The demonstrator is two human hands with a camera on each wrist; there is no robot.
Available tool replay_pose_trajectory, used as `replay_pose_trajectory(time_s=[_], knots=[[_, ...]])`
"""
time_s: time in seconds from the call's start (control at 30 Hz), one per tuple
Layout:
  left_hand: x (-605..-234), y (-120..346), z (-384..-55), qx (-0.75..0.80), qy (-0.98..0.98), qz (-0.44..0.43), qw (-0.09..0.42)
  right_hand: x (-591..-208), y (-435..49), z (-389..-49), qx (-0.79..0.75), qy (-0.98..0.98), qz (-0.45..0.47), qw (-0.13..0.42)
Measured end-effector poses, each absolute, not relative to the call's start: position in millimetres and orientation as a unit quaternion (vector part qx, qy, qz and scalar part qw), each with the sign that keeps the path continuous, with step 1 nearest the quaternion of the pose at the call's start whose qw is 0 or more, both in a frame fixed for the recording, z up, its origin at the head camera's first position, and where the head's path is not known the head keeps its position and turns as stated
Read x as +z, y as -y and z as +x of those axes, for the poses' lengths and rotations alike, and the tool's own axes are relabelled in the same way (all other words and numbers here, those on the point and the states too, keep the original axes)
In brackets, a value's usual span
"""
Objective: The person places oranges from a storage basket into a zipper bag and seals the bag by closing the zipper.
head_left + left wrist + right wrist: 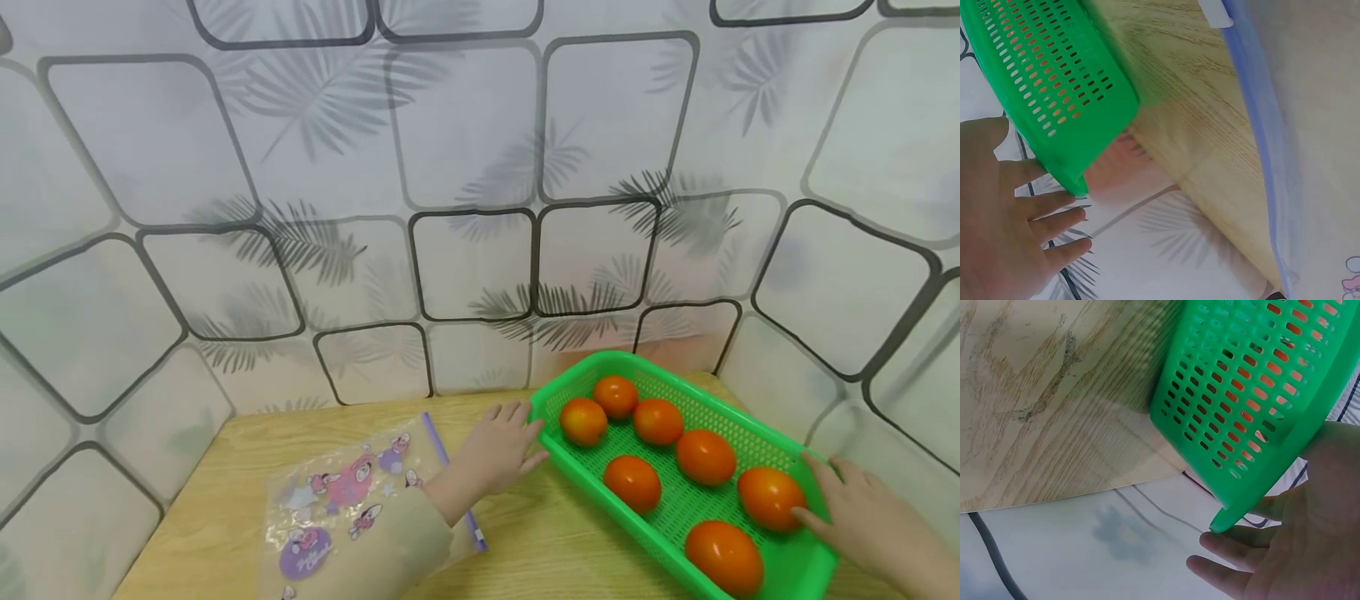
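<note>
A green perforated plastic basket (pixel 615 502) holds several shiny orange-red round fruits (pixel 705 457). At its far left corner is my left hand (pixel 491 454), palm down with fingers spread; the left wrist view shows straight fingertips right at the basket's rim (pixel 1075 181). My right hand (pixel 870 512) lies along the opposite end, its thumb over the rim close to one fruit (pixel 771 498). In the right wrist view, extended fingers pass behind the rim (pixel 1229 515). Beneath my left forearm lies a clear plastic zip bag (pixel 348 483) with pink and purple cartoon prints.
The wooden table (pixel 217 475) meets patterned walls (pixel 480 267) at the back and both sides. The bag's purple slider strip (pixel 475 529) runs between it and the basket. The basket stands at the right, near the back wall.
</note>
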State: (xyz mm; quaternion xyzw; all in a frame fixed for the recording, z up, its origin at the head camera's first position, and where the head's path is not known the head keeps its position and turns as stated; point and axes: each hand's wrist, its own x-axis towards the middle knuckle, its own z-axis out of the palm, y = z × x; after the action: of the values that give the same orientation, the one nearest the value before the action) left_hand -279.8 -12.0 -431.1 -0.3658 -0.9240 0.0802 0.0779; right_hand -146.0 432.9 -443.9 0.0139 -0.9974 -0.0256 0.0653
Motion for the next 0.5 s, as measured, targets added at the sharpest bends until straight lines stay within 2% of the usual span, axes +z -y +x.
replay_pose_trajectory(time_s=[0.5], knots=[[-425.3, 11.4, -281.5, 0.074, 0.926, -0.365, 0.056, -443.2, -432.5, -147.0, -0.054, 0.997, 0.007, 0.056]])
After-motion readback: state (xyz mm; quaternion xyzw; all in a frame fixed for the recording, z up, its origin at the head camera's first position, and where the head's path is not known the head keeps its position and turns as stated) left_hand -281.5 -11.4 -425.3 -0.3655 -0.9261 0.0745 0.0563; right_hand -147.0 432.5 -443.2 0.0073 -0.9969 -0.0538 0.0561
